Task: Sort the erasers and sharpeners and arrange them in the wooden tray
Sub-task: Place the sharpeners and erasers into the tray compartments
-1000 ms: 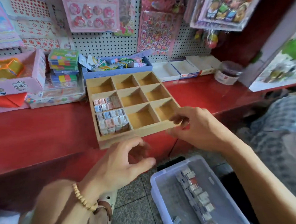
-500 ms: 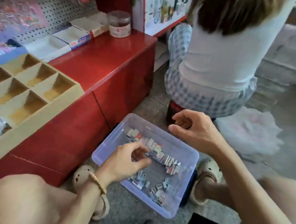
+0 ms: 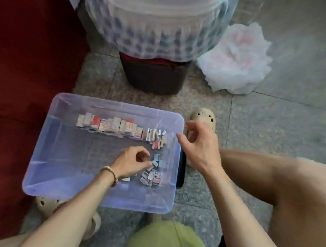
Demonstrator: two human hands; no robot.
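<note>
A clear plastic bin stands on the floor between my feet. Along its far side runs a row of small wrapped erasers. Several loose ones lie in a heap near its right wall. My left hand is down inside the bin, fingers loosely curled, with the thumb tip at a small blue eraser; nothing is held. Above the bin's right rim my right hand hovers empty, fingers relaxed. The wooden tray is out of view.
The red counter front rises on the left. A dark stool with a seated person in checked cloth is just beyond the bin. A crumpled white plastic bag lies on the tiled floor at right.
My view has swung from the counter and tray down to the bin on the floor. Both hands came down with it, and the left one has dropped into the bin beside the loose erasers.
</note>
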